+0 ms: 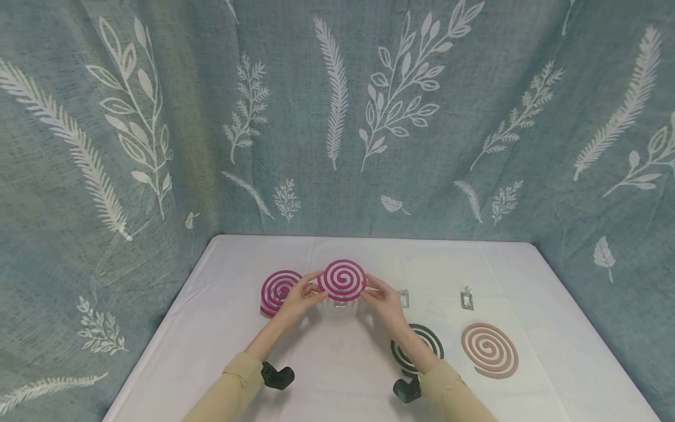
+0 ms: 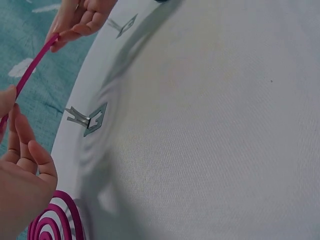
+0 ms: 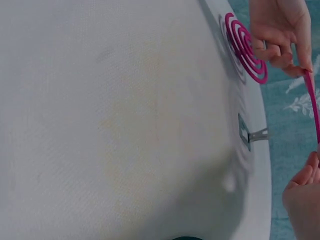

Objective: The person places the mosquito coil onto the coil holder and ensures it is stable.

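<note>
A magenta spiral coil (image 1: 343,280) is held up above the table between both hands. My left hand (image 1: 299,300) pinches its left edge, and my right hand (image 1: 387,305) pinches its right edge. Seen edge-on in the left wrist view, the coil (image 2: 34,62) runs between the left hand (image 2: 25,170) and the right hand (image 2: 85,20). Behind and below it stands a small metal stand (image 1: 340,303). A second magenta spiral (image 1: 279,291) is just left of my left hand, partly hidden by it.
Two more metal stands (image 1: 404,298) (image 1: 466,298) are to the right. A dark green spiral (image 1: 429,339) is partly under the right forearm, and a brown spiral (image 1: 490,350) is farther right. A patterned blue-grey curtain (image 1: 337,193) hangs behind the white table (image 1: 337,363).
</note>
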Available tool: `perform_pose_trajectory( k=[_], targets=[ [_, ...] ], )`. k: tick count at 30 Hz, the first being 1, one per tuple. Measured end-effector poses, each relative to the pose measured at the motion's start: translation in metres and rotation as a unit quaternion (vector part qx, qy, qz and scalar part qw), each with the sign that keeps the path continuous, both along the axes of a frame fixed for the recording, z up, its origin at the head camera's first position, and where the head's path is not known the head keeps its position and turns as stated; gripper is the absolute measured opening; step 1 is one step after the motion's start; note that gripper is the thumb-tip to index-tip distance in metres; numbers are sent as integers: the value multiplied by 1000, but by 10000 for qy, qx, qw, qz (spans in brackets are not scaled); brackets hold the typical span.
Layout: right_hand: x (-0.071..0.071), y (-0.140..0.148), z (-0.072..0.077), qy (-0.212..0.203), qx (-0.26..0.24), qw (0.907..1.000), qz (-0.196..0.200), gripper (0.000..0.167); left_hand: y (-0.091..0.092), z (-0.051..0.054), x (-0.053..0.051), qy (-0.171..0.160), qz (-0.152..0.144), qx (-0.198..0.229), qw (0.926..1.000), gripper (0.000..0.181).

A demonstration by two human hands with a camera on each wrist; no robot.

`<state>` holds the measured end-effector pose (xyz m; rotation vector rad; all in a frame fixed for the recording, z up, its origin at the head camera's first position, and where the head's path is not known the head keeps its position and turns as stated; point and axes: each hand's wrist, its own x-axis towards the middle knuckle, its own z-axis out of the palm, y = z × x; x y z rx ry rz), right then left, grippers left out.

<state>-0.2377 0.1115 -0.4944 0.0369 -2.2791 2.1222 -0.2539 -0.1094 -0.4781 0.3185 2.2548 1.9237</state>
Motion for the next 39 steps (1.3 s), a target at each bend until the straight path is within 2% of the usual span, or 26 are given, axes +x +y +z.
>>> perform_pose_trajectory(
  k=[5, 10, 13, 22, 26, 39],
  targets=[
    [0, -1, 1, -117, -149, 9998, -23, 48, 2, 1, 0, -78, 41, -179, 9998, 53],
    [5, -3, 14, -224, -145, 9996, -14, 48, 2, 0, -1, -185, 95, -325, 9993, 52],
    [7, -3, 16, -290, -106, 9995, -10, 47, 3, -2, -1, -224, 155, -394, 9989, 52],
    [-6, -2, -14, -270, -97, 9995, -111, 47, 5, -2, 1, -255, 238, -620, 9975, 51],
    [-8, -2, -17, -255, -100, 9995, -144, 46, 6, -2, 0, -269, 249, -634, 9973, 52],
    [-5, -6, -20, -399, 2, 9989, -230, 46, 10, -12, -3, -287, 364, -578, 9973, 52]
  ],
)
